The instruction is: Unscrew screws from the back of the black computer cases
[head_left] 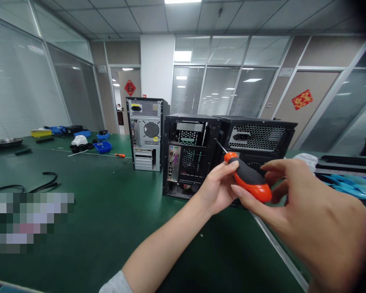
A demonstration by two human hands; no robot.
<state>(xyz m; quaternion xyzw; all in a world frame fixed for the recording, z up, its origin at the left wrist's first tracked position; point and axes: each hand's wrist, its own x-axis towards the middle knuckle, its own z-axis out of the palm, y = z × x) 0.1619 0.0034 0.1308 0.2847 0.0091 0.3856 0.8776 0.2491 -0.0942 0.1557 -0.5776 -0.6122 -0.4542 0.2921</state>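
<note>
An orange and black screwdriver [250, 176] is held between both my hands, its thin shaft pointing up and left. My left hand [217, 187] is closed around the front of the handle, by the orange collar. My right hand [311, 207] is closed on the rear of the handle, thumb on the near side and fingertips partly hidden behind it. The screwdriver tip meets the right rear edge of a black open computer case [167, 154]; whether it sits in a screw is too small to tell. Ports and a mesh grille show on that case's back.
A grey computer tower [146, 140] stands left of the black case, and another black case [259, 136] stands right. Farther left on the green table [110, 219] lie blue trays [102, 147], another orange screwdriver [120, 155] and black cables [45, 183]. Blue items [344, 185] lie at right.
</note>
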